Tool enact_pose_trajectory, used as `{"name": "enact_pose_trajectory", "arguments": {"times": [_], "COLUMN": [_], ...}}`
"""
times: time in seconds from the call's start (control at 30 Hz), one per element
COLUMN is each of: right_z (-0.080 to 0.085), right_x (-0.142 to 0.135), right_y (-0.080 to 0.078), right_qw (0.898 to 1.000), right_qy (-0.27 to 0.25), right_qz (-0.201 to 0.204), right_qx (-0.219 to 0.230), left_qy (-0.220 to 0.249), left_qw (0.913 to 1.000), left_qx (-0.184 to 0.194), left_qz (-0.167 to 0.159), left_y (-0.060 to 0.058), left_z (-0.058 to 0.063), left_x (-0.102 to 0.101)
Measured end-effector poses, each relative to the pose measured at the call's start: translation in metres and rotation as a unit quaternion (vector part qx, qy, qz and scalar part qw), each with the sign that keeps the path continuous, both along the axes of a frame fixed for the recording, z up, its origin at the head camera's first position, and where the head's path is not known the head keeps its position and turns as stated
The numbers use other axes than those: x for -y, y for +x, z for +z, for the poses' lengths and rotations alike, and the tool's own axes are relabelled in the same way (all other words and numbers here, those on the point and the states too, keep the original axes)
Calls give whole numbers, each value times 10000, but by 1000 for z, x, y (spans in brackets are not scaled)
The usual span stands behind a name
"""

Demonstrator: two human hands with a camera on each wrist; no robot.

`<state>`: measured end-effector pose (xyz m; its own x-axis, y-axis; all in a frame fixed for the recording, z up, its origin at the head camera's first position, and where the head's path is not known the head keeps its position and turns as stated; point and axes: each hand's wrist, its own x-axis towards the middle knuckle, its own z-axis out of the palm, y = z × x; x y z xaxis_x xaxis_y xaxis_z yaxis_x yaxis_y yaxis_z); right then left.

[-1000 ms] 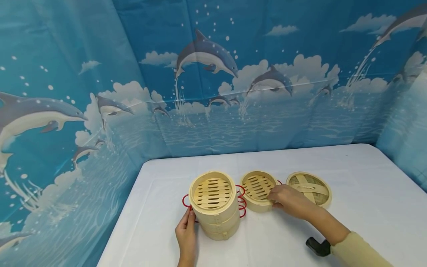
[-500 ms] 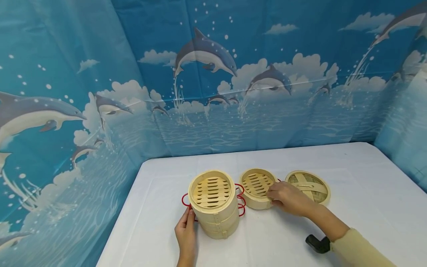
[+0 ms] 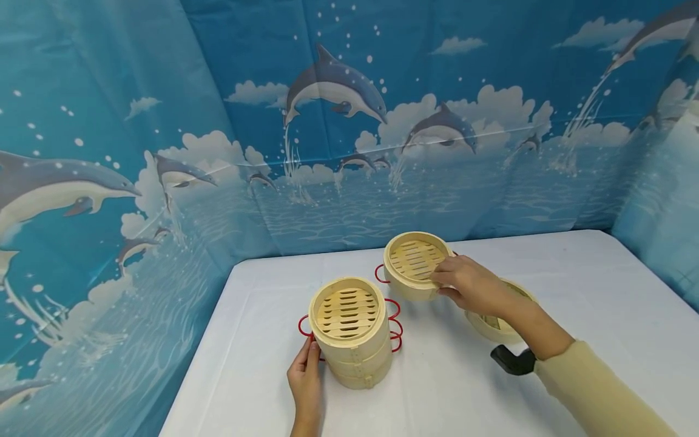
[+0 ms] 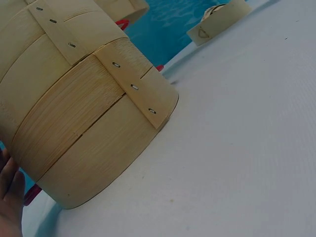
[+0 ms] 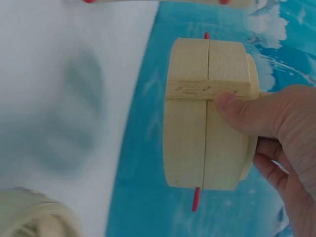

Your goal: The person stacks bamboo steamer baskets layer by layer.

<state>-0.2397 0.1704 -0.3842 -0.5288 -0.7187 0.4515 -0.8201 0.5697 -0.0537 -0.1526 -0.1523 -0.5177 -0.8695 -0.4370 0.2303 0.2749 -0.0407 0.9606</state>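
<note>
A stack of round bamboo steamer baskets (image 3: 352, 340), with red loop handles on both sides, stands upright on the white table. My left hand (image 3: 304, 379) holds the stack at its left side, thumb and fingers by a red handle. In the left wrist view that hand (image 4: 10, 197) shows only at the edge, beside the stack's wall (image 4: 89, 118). My right hand (image 3: 475, 285) pinches the rim of another steamer basket (image 3: 412, 285) and holds it up above the table, slatted floor showing. The right wrist view shows the thumb on this basket's outer wall (image 5: 207, 138), fingers inside the rim.
The woven bamboo lid (image 3: 491, 328) lies on the table (image 3: 601, 303) at the right, partly hidden under my right forearm. A black device (image 3: 513, 360) sits at the right wrist. A blue dolphin curtain (image 3: 338, 206) hangs behind the table and along its sides.
My right hand has lifted the single steamer basket off the table, up and away from me, baring its left red handle. The left hand and the stack stay in place.
</note>
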Motion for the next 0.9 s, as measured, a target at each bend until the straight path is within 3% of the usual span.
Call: {"name": "enact_pose_trajectory", "arguments": {"times": [0.23, 0.43, 0.63, 0.9], "right_z": [45, 73, 83, 80], "right_x": [10, 28, 50, 73], "right_y": [-2, 10, 25, 36], "right_qw": [9985, 9961, 9904, 9832], "right_qy": [-279, -453, -518, -328], "right_qz": [304, 693, 1260, 1789], "right_qx": [-349, -295, -212, -166], "left_qy": [7, -40, -8, -64], "left_qw": [9999, 9999, 9999, 10000], "left_qx": [149, 152, 145, 29], "left_qz": [34, 64, 64, 63], "left_y": [0, 0, -1, 0], "left_z": [0, 0, 0, 0], "left_x": [-1, -1, 0, 0]}}
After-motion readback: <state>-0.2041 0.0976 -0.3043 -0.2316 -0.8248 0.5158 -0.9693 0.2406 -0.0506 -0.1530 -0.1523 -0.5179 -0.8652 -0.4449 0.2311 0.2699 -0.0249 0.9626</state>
